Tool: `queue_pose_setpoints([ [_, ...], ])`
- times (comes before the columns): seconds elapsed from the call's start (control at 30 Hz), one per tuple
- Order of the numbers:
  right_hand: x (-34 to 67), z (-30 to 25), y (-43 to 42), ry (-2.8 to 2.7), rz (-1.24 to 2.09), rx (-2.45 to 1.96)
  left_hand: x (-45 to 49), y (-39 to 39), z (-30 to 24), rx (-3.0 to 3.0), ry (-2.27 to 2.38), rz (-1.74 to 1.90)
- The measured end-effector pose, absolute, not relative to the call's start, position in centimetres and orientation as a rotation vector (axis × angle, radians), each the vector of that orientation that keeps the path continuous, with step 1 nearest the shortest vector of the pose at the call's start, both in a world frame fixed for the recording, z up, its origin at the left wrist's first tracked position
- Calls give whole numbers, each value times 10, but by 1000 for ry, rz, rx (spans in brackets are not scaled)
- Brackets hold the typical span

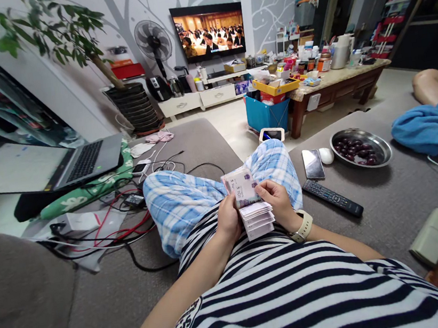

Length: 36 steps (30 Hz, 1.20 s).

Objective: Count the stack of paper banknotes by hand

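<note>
In my lap I hold a stack of purplish banknotes [240, 185], with a figure 5 visible on the top one. My left hand [228, 217] is closed round the stack's left side. From between my hands several notes hang folded down toward my shirt, their pale edges fanned like steps. The fingers of my right hand [278, 203] pinch the stack's right edge, and a cream watch [304, 226] is on that wrist. How many notes each hand grips cannot be made out.
On the sofa to my right lie a remote control [333, 198], a phone [313, 164], a white mouse [326, 156], a steel bowl of dark fruit [361, 147] and a pale wallet [434, 236]. Left are a laptop [85, 160] and tangled cables [121, 230]. Another person's leg [432, 86] is far right.
</note>
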State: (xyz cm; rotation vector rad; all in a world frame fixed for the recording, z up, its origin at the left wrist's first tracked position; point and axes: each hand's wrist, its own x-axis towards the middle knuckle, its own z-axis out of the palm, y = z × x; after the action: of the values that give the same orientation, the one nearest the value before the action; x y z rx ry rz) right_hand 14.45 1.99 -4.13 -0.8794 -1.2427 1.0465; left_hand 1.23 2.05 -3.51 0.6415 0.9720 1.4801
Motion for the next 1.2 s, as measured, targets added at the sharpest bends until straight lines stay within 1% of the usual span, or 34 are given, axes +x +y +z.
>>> queue_pose_setpoints([
  [0.47,145,-45,22,-1252,1037,-857,12,22,-39,623,946,1471],
  [0.67,143,-45,23,-1267,1088,-837,12,21,-36,604,908,1471],
  [0.93,144,-44,24,-1177,1021,-953,11,17,-30,619,919,1417],
  [1.2,145,-47,26,-1246,975,-973,12,17,-33,592,930,1433],
])
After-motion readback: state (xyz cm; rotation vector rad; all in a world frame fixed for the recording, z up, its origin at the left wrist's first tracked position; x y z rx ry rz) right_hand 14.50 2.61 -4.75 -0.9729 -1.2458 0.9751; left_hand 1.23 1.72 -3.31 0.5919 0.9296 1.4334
